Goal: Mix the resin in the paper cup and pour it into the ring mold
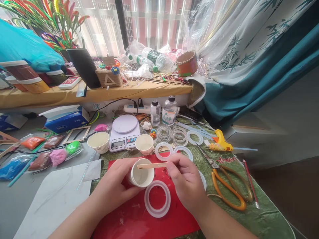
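Observation:
My left hand (121,182) is wrapped round a white paper cup (150,177), which tilts a little toward me over a red sheet (129,215). Clear liquid seems to lie inside the cup. Between the thumb and fingers of my right hand (185,176) is a wooden stick (152,165), its far end over the cup's mouth. Just below the cup, a translucent ring mould (167,207) lies on the red sheet. More ring moulds (163,151) are behind my right hand, one of them partly hidden by it.
Behind the cup stand a kitchen scale (125,132), two paper cups (98,142) (144,144) and two clear bottles (169,113). Orange-handled scissors (229,186), a pencil (251,182) and a yellow glue gun (221,141) lie at the right. Bagged coloured clay (58,156) is at left.

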### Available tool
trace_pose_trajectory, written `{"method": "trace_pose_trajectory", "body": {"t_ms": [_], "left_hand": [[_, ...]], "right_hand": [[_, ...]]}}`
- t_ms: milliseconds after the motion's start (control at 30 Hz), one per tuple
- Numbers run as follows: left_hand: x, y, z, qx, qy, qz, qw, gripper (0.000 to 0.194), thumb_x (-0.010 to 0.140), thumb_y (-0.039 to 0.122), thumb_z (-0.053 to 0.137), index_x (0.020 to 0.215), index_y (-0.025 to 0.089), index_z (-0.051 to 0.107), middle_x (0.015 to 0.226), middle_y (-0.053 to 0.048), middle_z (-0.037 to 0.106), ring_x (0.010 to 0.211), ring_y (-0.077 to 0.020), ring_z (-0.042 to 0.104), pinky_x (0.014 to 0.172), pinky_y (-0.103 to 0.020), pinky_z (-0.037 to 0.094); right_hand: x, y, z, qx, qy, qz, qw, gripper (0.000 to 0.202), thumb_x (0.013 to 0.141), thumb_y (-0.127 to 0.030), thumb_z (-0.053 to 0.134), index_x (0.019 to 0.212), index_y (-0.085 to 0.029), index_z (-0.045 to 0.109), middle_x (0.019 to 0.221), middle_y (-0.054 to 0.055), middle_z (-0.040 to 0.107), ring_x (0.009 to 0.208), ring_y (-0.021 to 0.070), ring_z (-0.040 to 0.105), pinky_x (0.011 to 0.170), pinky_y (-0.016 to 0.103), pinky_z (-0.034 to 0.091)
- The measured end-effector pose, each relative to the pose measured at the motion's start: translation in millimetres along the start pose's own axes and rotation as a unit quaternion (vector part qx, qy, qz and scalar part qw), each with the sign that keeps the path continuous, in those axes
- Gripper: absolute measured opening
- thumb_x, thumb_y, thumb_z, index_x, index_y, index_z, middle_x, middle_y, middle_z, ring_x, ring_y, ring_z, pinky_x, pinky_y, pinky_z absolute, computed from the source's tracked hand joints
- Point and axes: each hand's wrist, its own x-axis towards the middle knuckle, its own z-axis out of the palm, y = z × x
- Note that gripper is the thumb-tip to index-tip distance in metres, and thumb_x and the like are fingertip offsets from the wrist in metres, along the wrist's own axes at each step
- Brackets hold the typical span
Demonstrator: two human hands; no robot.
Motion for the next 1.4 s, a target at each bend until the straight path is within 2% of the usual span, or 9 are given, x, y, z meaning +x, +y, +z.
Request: {"method": "trace_pose_trajectory", "body": {"t_ms": [133,200,300,367,433,633,800,1200,1400], "left_hand": [[0,1,0.1,0.001,0.000,0.014,1.000,0.055,0.088,0.034,0.079,0.140,0.037,0.064,0.135,-0.005,0.077,0.121,-0.0320,0.073,0.101,-0.043,0.059],[0,0,0.2,0.003,0.004,0.023,1.000,0.052,0.088,0.034,0.079,0.139,0.037,0.064,0.134,-0.004,0.077,0.119,-0.0310,0.074,0.100,-0.042,0.059],[-1,0,0.6,-0.001,0.007,0.025,1.000,0.051,0.089,0.035,0.079,0.138,0.037,0.064,0.131,-0.004,0.077,0.117,-0.0305,0.074,0.098,-0.042,0.058],[-1,0,0.7,-0.005,0.006,0.021,1.000,0.051,0.090,0.036,0.078,0.139,0.037,0.063,0.130,-0.004,0.077,0.116,-0.0304,0.073,0.097,-0.042,0.058],[-1,0,0.6,-0.007,0.005,0.018,1.000,0.052,0.090,0.034,0.078,0.139,0.038,0.062,0.130,-0.004,0.077,0.116,-0.0301,0.073,0.097,-0.042,0.058],[-2,-2,0.8,-0.007,-0.009,0.006,1.000,0.059,0.087,0.031,0.080,0.142,0.039,0.061,0.136,-0.003,0.075,0.121,-0.0307,0.072,0.102,-0.042,0.057],[-1,-3,1.3,-0.002,-0.010,0.004,1.000,0.062,0.087,0.031,0.079,0.145,0.040,0.059,0.138,-0.002,0.074,0.124,-0.0304,0.071,0.104,-0.042,0.055],[0,-2,0.6,0.003,-0.010,0.011,1.000,0.060,0.087,0.030,0.078,0.143,0.041,0.060,0.136,0.000,0.076,0.121,-0.0295,0.072,0.101,-0.041,0.057],[0,-2,0.7,0.000,-0.007,0.022,1.000,0.057,0.089,0.032,0.078,0.143,0.042,0.059,0.135,0.000,0.075,0.120,-0.0287,0.072,0.099,-0.040,0.057]], "right_hand": [[5,3,1,-0.164,-0.045,-0.036,0.985,0.026,0.102,-0.025,0.056,0.076,-0.023,0.053,0.070,-0.002,0.051,0.066,0.0160,0.046,0.063,0.031,0.036],[7,5,2,-0.194,-0.092,-0.007,0.977,0.027,0.101,-0.025,0.055,0.075,-0.023,0.050,0.070,-0.003,0.050,0.066,0.0159,0.045,0.063,0.031,0.034],[6,8,7,-0.088,-0.144,0.115,0.979,0.027,0.102,-0.034,0.056,0.078,-0.022,0.053,0.072,-0.003,0.051,0.068,0.0154,0.045,0.064,0.030,0.035],[4,11,10,0.005,-0.125,0.165,0.978,0.028,0.102,-0.040,0.058,0.081,-0.022,0.055,0.073,-0.004,0.049,0.068,0.0146,0.042,0.064,0.029,0.037],[3,12,11,0.057,-0.080,0.174,0.980,0.029,0.102,-0.043,0.060,0.082,-0.022,0.055,0.070,-0.006,0.046,0.064,0.0134,0.037,0.062,0.028,0.035],[5,11,7,0.110,0.028,0.151,0.982,0.030,0.099,-0.043,0.066,0.080,-0.023,0.055,0.061,-0.008,0.041,0.058,0.0122,0.030,0.055,0.027,0.027],[4,11,2,0.145,0.059,0.130,0.979,0.031,0.098,-0.044,0.070,0.079,-0.023,0.057,0.059,-0.008,0.042,0.056,0.0118,0.031,0.053,0.026,0.029],[-3,5,0,0.104,0.019,0.011,0.994,0.023,0.106,-0.035,0.064,0.086,-0.024,0.064,0.068,-0.006,0.050,0.062,0.0115,0.043,0.060,0.023,0.041],[2,0,-2,-0.053,-0.020,-0.053,0.997,0.022,0.103,-0.024,0.058,0.081,-0.023,0.058,0.070,-0.004,0.052,0.065,0.0130,0.047,0.061,0.026,0.040]]}}
